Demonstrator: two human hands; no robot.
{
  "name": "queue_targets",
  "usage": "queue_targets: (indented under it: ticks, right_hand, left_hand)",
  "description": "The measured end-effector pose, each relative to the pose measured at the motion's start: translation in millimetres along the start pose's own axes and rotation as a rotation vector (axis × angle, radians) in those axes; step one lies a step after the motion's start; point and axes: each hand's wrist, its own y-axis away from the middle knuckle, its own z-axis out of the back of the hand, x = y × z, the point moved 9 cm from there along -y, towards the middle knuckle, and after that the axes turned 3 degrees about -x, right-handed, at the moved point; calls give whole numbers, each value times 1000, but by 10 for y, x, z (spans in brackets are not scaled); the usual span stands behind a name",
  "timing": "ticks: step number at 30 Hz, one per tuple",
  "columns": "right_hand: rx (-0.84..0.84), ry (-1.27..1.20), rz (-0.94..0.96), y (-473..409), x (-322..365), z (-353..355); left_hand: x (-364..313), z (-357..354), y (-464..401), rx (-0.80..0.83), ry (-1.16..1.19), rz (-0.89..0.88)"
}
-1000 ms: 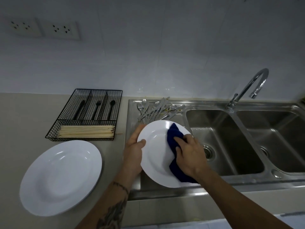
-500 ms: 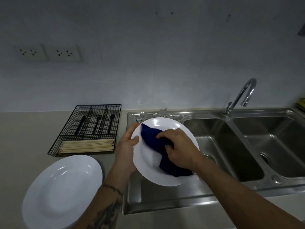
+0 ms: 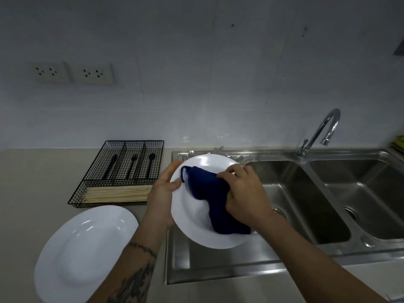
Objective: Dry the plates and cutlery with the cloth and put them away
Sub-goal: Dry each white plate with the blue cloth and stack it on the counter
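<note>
A white plate (image 3: 196,224) is tilted towards me above the sink's drainboard (image 3: 218,263). My left hand (image 3: 162,196) grips its left rim, thumb on the face. My right hand (image 3: 244,191) holds a dark blue cloth (image 3: 207,189) pressed against the plate's upper face. A second white plate (image 3: 85,252) lies flat on the counter at the lower left. Behind the held plate, tips of metal cutlery (image 3: 216,149) show on the drainboard; most of it is hidden.
A black wire cutlery tray (image 3: 122,171) with black utensils and wooden chopsticks (image 3: 118,193) sits at the counter's back left. A double steel sink (image 3: 306,197) with a curved tap (image 3: 321,132) fills the right. Wall sockets (image 3: 72,73) are above the tray.
My right hand has swept the cloth from the plate's right side up across its upper face. The plate has been tilted up more, hiding the cutlery. My view has tilted upward.
</note>
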Motion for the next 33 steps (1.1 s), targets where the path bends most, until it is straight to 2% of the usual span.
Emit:
queue_targets:
  ticks: [2,5,10,14,17,21,25,27,30,33]
  right_hand:
    - [65,60,39,34,164,-64]
    - [186,-66,151,199,425,-320]
    - [352,-201,237,429,447,-485]
    - [294,42,263,324,279,-570]
    - [261,205,121,220,12,-578]
    - [277,133,31,351,4,-530]
    - [408,-83,173,582,372,-610]
    - [410,-159,231,502,506,-615]
    - [314,3,272,205,426,-640]
    - [278,158,85,18,55,-601]
  left_hand:
    - [-3,8,-6,-16,-24,-8]
    - [-42,-58,4,-7,26,-26]
    - [-105,3,22,-16,55,-67]
    - [-17,-41,53,19,88,-30]
    - [15,-55,71,4,88,-40]
    - [5,-33,61,-19,82,-49]
    - [59,-39,30,-9,47,-38]
    - [80,-48,6,-9,31,-34]
    - [45,-69,-3,5,55,-43]
    - [-90,-38,15,52,49,-103]
